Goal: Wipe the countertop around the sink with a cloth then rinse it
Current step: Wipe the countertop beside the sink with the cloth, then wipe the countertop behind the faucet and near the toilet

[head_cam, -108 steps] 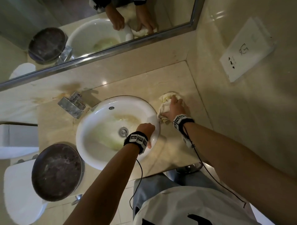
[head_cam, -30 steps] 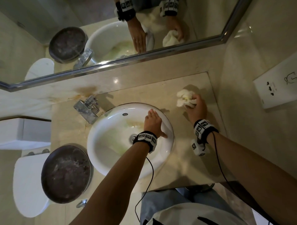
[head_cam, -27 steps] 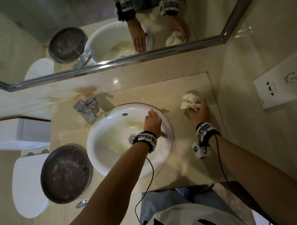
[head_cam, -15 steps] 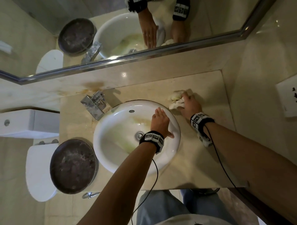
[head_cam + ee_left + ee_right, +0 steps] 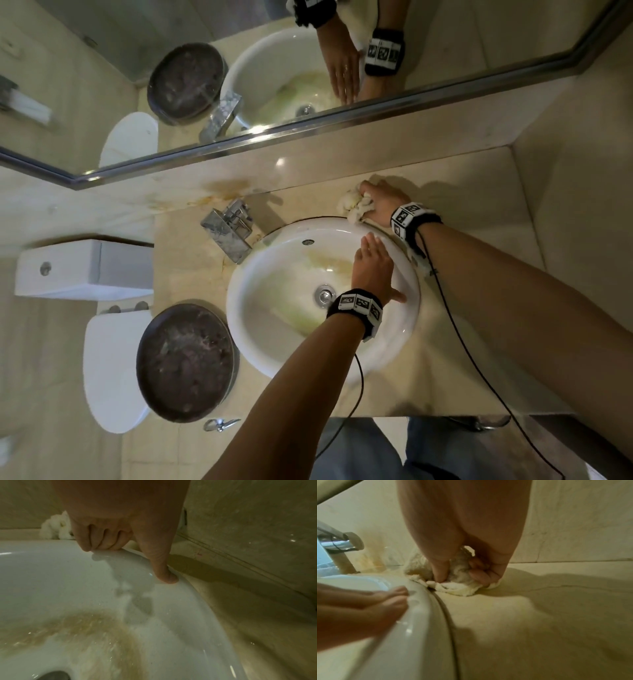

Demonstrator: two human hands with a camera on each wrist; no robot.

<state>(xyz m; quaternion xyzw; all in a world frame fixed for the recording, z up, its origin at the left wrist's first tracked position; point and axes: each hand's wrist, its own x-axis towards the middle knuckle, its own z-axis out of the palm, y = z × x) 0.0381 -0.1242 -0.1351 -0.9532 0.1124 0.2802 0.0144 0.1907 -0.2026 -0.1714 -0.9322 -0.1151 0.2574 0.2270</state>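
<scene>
A crumpled cream cloth lies on the beige countertop just behind the rim of the white sink, at its far right. My right hand grips the cloth, fingers and thumb curled round it, pressing it onto the counter against the sink edge. My left hand rests flat on the sink's right rim, fingers straight and thumb spread, holding nothing. The cloth shows behind the left fingertips. The basin bottom is stained yellowish.
A chrome tap stands behind the sink on the left. A dark round bin lid and a white toilet lie left of the counter. A mirror runs along the back wall; a side wall closes the counter's right end.
My right hand has dragged the cloth leftward and back along the counter, from the right side to the sink's far rim. The left hand has stayed on the rim.
</scene>
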